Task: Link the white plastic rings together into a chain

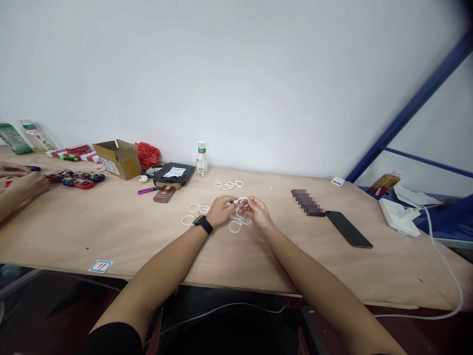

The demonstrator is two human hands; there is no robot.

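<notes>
Both of my hands meet over the middle of the wooden table. My left hand, with a black watch on its wrist, and my right hand pinch the same white plastic ring between their fingertips. More white rings lie loose just under and beside the hands, another small cluster lies to the left, and a short row of rings sits farther back.
A black phone and a dark pixelated object lie to the right. A small bottle, black pouch, cardboard box and red bag stand at the back. Another person's hands work at far left.
</notes>
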